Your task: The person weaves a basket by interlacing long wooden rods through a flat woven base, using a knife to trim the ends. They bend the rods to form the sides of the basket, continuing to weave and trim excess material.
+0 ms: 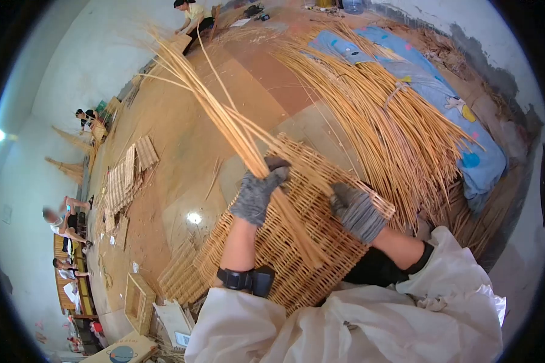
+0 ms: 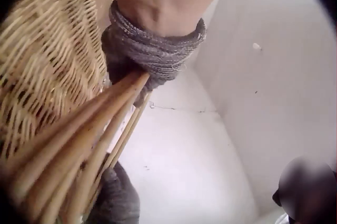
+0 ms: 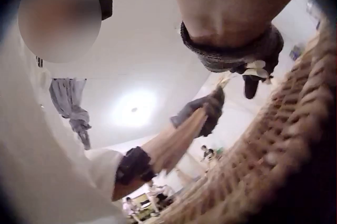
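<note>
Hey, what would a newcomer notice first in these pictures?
Probably the sheaf of canes gripped in the gloved left hand, slanting over a woven panel mid-picture in the head view. After that, likely the big cane pile against the blue patterned cloth at upper right.

Interior of a wickerwork workshop.
Long canes (image 1: 399, 130) lay heaped on the floor (image 1: 181, 142) near a large wicker panel (image 1: 254, 257); woven mats (image 1: 121, 184) lay farther off, and people (image 1: 60, 228) sat along the wall (image 1: 69, 57).

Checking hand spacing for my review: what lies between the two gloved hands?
In the head view, the lower end of the cane bundle held by the left hand slants through the gap, with the woven panel beneath it.
</note>
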{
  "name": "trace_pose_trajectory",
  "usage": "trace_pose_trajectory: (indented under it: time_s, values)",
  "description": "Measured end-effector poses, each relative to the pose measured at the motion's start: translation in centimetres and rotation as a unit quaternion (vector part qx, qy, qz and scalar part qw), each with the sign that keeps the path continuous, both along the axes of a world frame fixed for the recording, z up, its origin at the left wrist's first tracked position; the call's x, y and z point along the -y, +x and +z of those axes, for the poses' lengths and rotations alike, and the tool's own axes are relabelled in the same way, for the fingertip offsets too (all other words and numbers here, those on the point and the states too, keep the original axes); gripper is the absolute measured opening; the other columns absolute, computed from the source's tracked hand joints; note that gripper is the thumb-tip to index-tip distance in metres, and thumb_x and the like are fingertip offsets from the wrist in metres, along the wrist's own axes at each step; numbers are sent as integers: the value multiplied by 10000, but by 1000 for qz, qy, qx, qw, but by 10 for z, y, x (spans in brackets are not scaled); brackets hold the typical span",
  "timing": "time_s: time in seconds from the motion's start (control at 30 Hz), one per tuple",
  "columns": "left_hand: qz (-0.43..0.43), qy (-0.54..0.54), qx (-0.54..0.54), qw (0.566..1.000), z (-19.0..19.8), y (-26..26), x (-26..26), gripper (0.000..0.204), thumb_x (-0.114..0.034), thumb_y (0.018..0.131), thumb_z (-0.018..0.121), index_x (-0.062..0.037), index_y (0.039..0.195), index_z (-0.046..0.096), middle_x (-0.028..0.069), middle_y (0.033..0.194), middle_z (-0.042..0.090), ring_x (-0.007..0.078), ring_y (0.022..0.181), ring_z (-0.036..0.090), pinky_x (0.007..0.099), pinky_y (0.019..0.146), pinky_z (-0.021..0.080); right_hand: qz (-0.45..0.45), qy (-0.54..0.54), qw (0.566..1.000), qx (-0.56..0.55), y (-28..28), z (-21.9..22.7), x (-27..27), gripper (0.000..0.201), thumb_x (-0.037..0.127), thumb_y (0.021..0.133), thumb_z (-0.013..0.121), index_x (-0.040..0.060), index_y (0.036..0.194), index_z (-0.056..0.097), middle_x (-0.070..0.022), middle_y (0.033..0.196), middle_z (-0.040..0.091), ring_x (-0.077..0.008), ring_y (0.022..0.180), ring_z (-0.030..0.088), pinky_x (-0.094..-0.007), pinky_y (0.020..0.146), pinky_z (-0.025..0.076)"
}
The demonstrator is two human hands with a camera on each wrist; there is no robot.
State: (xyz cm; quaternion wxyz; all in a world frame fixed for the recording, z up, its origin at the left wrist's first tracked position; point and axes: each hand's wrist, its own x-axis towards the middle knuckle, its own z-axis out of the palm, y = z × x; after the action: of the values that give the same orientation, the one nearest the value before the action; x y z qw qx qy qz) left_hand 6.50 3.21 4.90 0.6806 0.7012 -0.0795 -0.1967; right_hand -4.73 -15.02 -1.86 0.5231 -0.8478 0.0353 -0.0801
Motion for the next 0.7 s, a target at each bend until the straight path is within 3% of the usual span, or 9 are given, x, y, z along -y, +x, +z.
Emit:
trace_pose_trajectory:
  time_s: [0.03, 0.17, 0.3, 0.37, 0.47, 0.5, 0.53, 0.6, 0.7]
  values:
    - [27, 30, 18, 999, -12, 6, 7, 339, -66, 768, 711, 0, 1069, 569, 136, 959, 647, 213, 857, 629, 331, 730, 543, 6, -98, 992, 82, -8, 10, -8, 266, 99, 890, 541, -63, 1101, 560, -213, 933, 641, -325, 848, 626, -353, 714, 496]
    - [23, -146, -23, 989, -34, 16, 17, 349, -61, 755, 721, 11, 1061, 567, 146, 968, 653, 243, 881, 637, 349, 745, 539, 19, -47, 994, 101, -6, -10, -14, 230, 117, 884, 509, -4, 1068, 573, -201, 884, 635, -360, 804, 612, -409, 711, 490]
    - [95, 10, -15, 995, -15, 52, -11, 236, -66, 777, 698, 9, 972, 589, 132, 890, 651, 195, 779, 622, 301, 693, 525, -175, 91, 942, 274, 14, -30, 76, 214, 152, 903, 523, 19, 1067, 559, -91, 790, 619, -198, 681, 579, -288, 626, 475]
    - [102, 102, 13, 989, -35, 101, -31, 233, -94, 778, 699, -2, 966, 598, 114, 854, 641, 180, 756, 602, 289, 672, 502, -232, 257, 907, 238, 0, 38, 95, 199, 182, 909, 547, 32, 1040, 548, -49, 754, 585, -139, 632, 531, -245, 571, 446]
    - [27, 237, 16, 971, -68, 109, -19, 261, -127, 805, 674, -23, 1026, 582, 86, 855, 623, 166, 793, 579, 288, 678, 484, -115, 410, 884, 193, 2, 51, 79, 179, 196, 925, 535, 38, 1009, 545, -35, 743, 566, -103, 609, 500, -217, 546, 420]
    - [-13, 282, 17, 959, -74, 109, -10, 277, -137, 818, 661, -30, 1057, 572, 77, 865, 616, 162, 818, 572, 290, 686, 481, -18, 421, 906, 51, -5, 59, 85, 172, 180, 916, 550, 21, 982, 548, -45, 749, 569, -115, 599, 514, -224, 541, 430]
    - [-16, 274, 27, 961, -76, 98, -4, 284, -149, 821, 663, -28, 1060, 569, 72, 861, 615, 161, 814, 573, 291, 688, 478, -11, 292, 955, 52, 3, 43, 87, 165, 137, 877, 607, 4, 960, 556, -54, 757, 576, -136, 640, 573, -251, 535, 483]
    - [-26, 256, 49, 965, -79, 67, 4, 299, -174, 828, 665, -24, 1065, 563, 61, 855, 614, 158, 807, 576, 292, 692, 474, 11, 326, 944, -54, 12, 40, 100, 179, 84, 807, 684, -3, 897, 556, -66, 756, 587, -178, 673, 629, -283, 548, 538]
    - [-7, 111, -33, 993, -94, 59, 8, 303, -201, 815, 702, -14, 1014, 568, 53, 850, 612, 149, 797, 572, 280, 703, 485, 46, 253, 966, -1, 44, 27, 136, 195, 49, 763, 719, 1, 829, 541, -87, 754, 598, -214, 679, 651, -317, 580, 578]
